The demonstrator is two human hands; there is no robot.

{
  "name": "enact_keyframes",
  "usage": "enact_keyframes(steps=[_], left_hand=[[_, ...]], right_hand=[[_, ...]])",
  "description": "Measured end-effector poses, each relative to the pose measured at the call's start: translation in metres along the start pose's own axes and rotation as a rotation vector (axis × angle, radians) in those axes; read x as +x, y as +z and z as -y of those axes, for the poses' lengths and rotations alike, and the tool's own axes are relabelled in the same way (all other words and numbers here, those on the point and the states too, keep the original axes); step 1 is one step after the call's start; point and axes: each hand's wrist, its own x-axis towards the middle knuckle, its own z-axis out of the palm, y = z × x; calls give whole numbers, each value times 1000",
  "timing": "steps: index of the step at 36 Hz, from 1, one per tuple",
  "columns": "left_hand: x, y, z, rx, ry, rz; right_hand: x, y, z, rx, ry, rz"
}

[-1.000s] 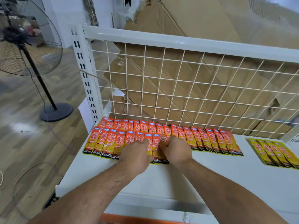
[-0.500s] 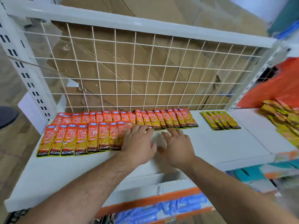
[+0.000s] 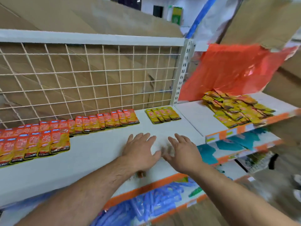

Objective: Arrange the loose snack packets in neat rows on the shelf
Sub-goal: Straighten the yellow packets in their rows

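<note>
1. I see my left hand (image 3: 140, 150) and right hand (image 3: 184, 154) side by side near the front edge of the shelf (image 3: 101, 154), fingers spread wide, holding nothing;
2. orange packets (image 3: 105, 122) lie in two rows along its back and left; four yellow packets (image 3: 162, 115) sit at its back-right corner;
3. a loose pile (image 3: 236, 110) lies on the neighbouring shelf (image 3: 193, 115).

Flattened cardboard (image 3: 81, 17) is seen at the far back, an orange plastic sheet (image 3: 236, 70) is draped far right, and blue packs (image 3: 154, 204) are stacked near, low down.
</note>
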Motion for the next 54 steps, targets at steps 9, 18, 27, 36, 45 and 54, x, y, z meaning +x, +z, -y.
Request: enact_keyframes(steps=[9,18,27,36,45,54], left_hand=[[38,13,-120,-2,61,38],[92,27,-199,46,191,76],[192,54,-255,31,308,77],[307,63,-287,1,346,32],[387,68,-305,-4,315,-28],[457,75,-338,-17,155,-129]], right_hand=[[-31,-28,-129,10,39,17],[-28,-31,-217,74,159,-11],[13,-33,-299,41,228,2],[101,-51,-366,8,241,-25],[168,-57,-417,63,251,-64],[236,-58,-492,217,192,-112]])
